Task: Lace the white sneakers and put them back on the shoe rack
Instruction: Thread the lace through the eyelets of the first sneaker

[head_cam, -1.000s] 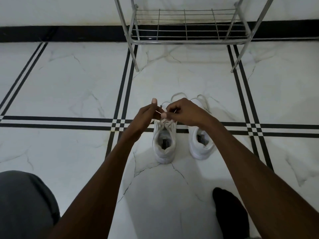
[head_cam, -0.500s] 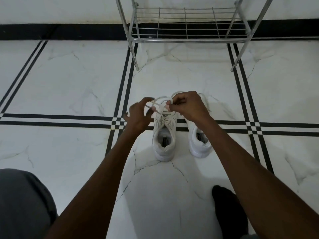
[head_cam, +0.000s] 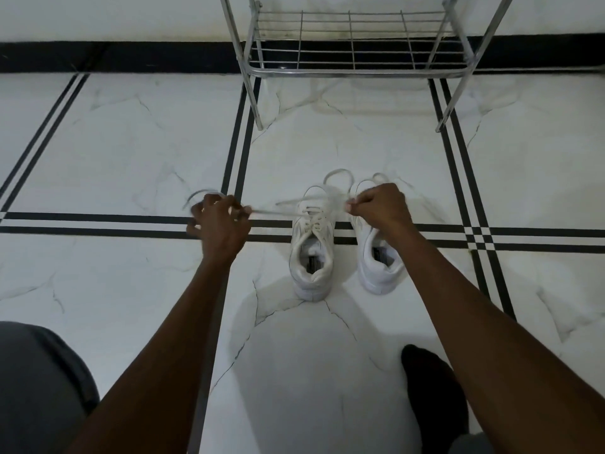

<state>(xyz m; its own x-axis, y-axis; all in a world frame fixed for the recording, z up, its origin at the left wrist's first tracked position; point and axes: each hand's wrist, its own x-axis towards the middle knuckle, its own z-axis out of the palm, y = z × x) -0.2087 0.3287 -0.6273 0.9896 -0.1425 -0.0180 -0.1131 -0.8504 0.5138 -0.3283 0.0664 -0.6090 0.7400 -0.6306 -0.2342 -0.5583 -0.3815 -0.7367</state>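
Two white sneakers stand side by side on the marble floor, heels toward me: the left sneaker (head_cam: 312, 257) and the right sneaker (head_cam: 379, 263). My left hand (head_cam: 221, 224) is out to the left of them, closed on one end of the white shoelace (head_cam: 278, 211), which runs taut from the left sneaker's eyelets. My right hand (head_cam: 379, 206) pinches the other lace end above the right sneaker's toe. A lace loop (head_cam: 337, 176) lies beyond the shoes. The metal shoe rack (head_cam: 357, 72) stands further ahead, its lowest shelf bare.
White marble floor with black inlay stripes (head_cam: 98, 224) crossing under the shoes. A black skirting strip (head_cam: 114, 57) runs along the wall. My grey-clad knee (head_cam: 39, 388) is at the lower left and a black-socked foot (head_cam: 432, 388) at the lower right.
My hands were together over the left sneaker; they have pulled apart, the left hand sweeping far left, drawing the lace taut.
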